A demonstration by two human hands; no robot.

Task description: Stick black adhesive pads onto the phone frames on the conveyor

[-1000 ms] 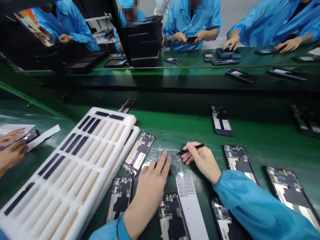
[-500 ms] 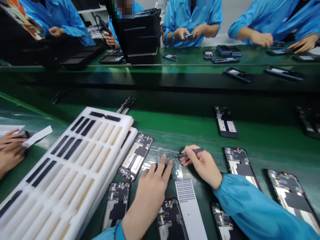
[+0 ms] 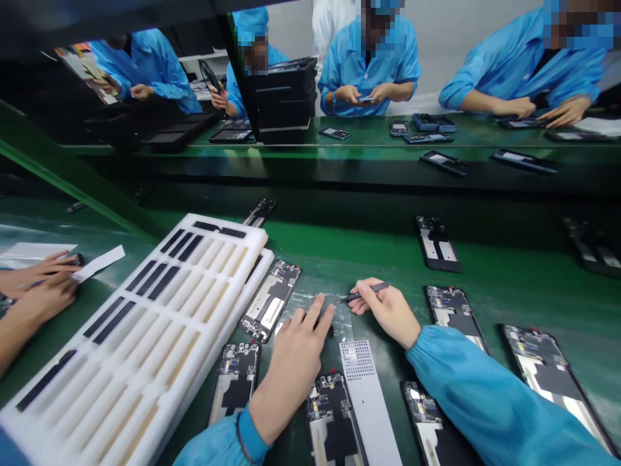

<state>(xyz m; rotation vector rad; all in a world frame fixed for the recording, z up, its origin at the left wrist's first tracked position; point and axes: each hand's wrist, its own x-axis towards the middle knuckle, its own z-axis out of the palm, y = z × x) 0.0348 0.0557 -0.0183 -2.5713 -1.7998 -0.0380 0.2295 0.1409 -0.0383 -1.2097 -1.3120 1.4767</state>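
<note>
My left hand [image 3: 295,353] lies flat on the green bench, fingertips pressing a clear plastic sheet [image 3: 310,303]. My right hand [image 3: 385,309] grips black tweezers [image 3: 365,292], whose tips point left onto that sheet, just right of my left fingertips. An opened phone frame [image 3: 270,301] with its circuit board showing lies to the left of the sheet. A perforated grey strip [image 3: 369,395] lies between my forearms.
A white foam tray [image 3: 145,330] with slots, some holding black strips, fills the left. Several open phone frames lie around my hands [image 3: 436,243] [image 3: 548,366] [image 3: 235,382]. A co-worker's hands [image 3: 36,285] work at far left. People in blue coats sit across the far bench [image 3: 369,133].
My hands have hardly moved; the tweezers' tips stay on the clear sheet. The view has tilted slightly. The co-worker's hands at left shifted a little rightward.
</note>
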